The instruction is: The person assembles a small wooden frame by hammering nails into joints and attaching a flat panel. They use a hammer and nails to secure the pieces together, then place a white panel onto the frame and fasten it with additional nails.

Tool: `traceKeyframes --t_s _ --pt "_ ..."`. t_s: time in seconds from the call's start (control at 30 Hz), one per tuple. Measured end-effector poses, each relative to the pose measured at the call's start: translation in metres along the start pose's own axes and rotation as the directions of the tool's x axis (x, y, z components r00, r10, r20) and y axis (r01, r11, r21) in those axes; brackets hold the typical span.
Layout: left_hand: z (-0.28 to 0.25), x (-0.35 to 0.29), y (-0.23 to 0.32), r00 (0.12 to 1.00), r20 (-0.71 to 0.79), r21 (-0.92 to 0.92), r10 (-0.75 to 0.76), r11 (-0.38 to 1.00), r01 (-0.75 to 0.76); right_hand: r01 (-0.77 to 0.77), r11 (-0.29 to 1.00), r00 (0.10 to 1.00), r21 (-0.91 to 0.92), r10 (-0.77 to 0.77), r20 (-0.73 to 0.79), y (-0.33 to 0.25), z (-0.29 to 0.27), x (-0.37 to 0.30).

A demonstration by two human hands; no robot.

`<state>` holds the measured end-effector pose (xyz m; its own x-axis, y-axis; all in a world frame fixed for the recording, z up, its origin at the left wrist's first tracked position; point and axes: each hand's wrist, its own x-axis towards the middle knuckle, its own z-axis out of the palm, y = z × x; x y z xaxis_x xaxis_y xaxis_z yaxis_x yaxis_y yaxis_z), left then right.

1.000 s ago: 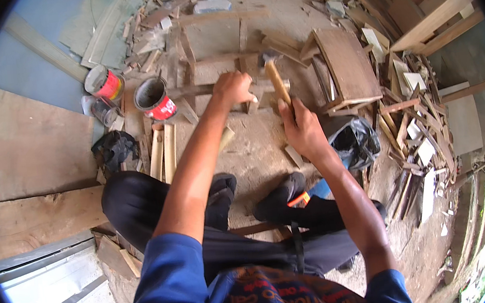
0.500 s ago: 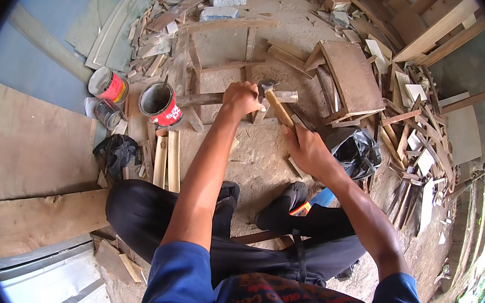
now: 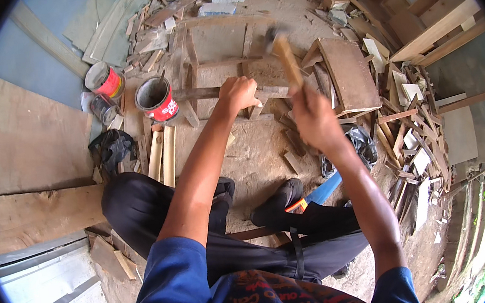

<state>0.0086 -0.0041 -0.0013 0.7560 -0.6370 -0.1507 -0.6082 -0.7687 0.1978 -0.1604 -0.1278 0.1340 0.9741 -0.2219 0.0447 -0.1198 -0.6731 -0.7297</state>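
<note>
My right hand (image 3: 314,115) grips a hammer (image 3: 287,59) by its light wooden handle. The hammer is raised, its dark head blurred by motion and tilted away from me. My left hand (image 3: 239,95) is closed on the crossbar (image 3: 198,93) of a rough wooden frame (image 3: 189,53) lying on the ground before me. Its thumb points to the right along the bar. What the left fingers pinch against the wood, if anything, is hidden. The bar's pale right end (image 3: 276,91) sticks out past the thumb.
Left of the frame stands a red paint can (image 3: 156,101), a stick in it, with another can (image 3: 104,80) behind. A small wooden box (image 3: 345,74) stands at right, by a heap of scrap wood (image 3: 421,133). A saw with a blue blade (image 3: 324,190) lies near my foot.
My right hand has lifted the hammer up and to the right, away from the crossbar. My left hand stays on the bar, almost unmoved.
</note>
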Motion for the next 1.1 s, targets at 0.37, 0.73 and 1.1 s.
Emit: traceKeyframes --t_s 0.37,0.73,1.1 --pt "-0.008 -0.001 0.003 1.000 -0.031 -0.011 0.005 1.000 -0.005 0.111 0.988 0.989 -0.106 -0.100 0.106 0.045 0.013 -0.030" --pt "0.006 0.007 -0.013 0.997 -0.016 -0.079 0.072 0.994 -0.073 -0.009 0.993 0.997 -0.121 0.019 0.080 0.028 0.006 -0.005" --pt "0.004 0.007 -0.008 1.000 0.020 -0.042 -0.017 0.999 0.018 0.146 0.973 0.961 -0.178 -0.096 0.261 0.074 0.016 -0.046"
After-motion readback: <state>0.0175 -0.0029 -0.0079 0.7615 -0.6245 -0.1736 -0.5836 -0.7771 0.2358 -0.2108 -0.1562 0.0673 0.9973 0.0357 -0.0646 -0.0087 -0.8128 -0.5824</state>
